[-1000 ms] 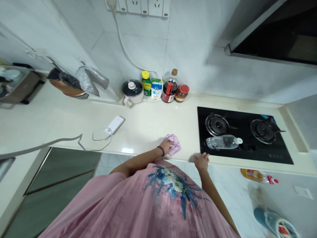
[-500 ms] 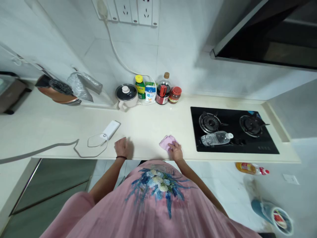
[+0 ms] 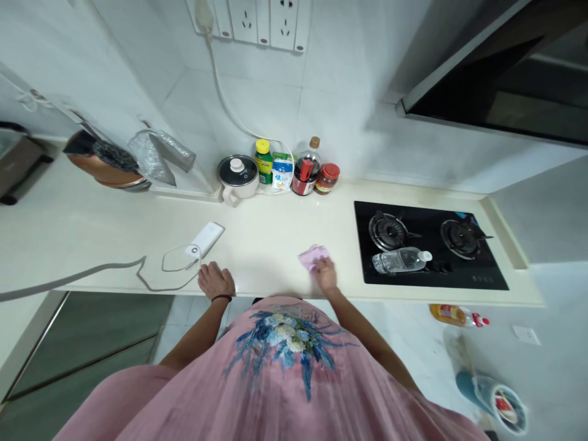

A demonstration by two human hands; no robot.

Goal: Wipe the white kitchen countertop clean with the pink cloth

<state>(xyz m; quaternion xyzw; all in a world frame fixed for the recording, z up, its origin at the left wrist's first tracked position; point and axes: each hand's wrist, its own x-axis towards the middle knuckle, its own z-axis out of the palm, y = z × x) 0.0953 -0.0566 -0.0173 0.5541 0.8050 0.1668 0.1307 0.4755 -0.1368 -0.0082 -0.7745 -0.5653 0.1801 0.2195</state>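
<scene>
My right hand (image 3: 325, 274) presses on a crumpled pink cloth (image 3: 310, 256) lying on the cream countertop (image 3: 114, 233), a little left of the black gas hob (image 3: 478, 269). Its fingers are curled over the near edge of the cloth. My left hand (image 3: 215, 280), with a dark wrist band, rests on the front edge of the countertop with fingers spread flat, holding nothing. It lies just right of a looped grey cable (image 3: 172, 263) and a white power adapter (image 3: 206, 237).
A clear plastic bottle (image 3: 400, 260) lies on the hob. A small lidded pot (image 3: 236, 174), condiment bottles and a jar (image 3: 327, 177) stand at the wall. A pan (image 3: 103, 168) sits far left. On the floor lie a yellow bottle (image 3: 454, 315) and a bucket (image 3: 498, 401).
One second ago the left hand held the cloth and the right hand touched the hob's edge. Now the right hand is on the cloth and the left hand rests further left near the cable.
</scene>
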